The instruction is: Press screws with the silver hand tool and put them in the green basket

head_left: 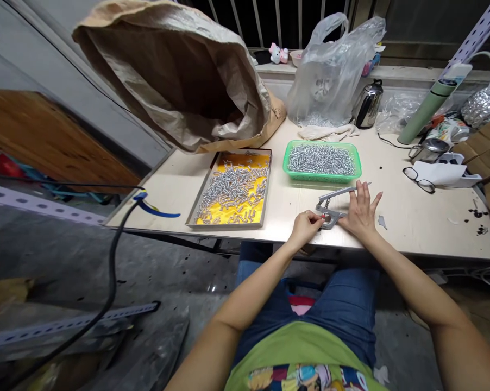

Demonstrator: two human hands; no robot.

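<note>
A grey metal hand tool (330, 216) with a coil spring and a long slanted lever lies at the table's front edge. My left hand (306, 227) is closed in a pinch at the tool's left end, where a small reddish spot shows; whatever is between the fingertips is too small to make out. On the tool's right side is my right hand (361, 213), fingers stretched over the lever and thumb by the lower handle, the little finger held apart. Just behind them stands a green plastic basket (322, 177) heaped with small silvery metal pieces (320, 157).
To the left, a shallow metal tray (265, 212) with a yellow bottom holds similar loose pieces. A large open paper sack (167, 81) leans behind it. Plastic bag (322, 81), steel jug (368, 106), eyeglasses (420, 180) and cardboard (485, 146) stand around the back and right.
</note>
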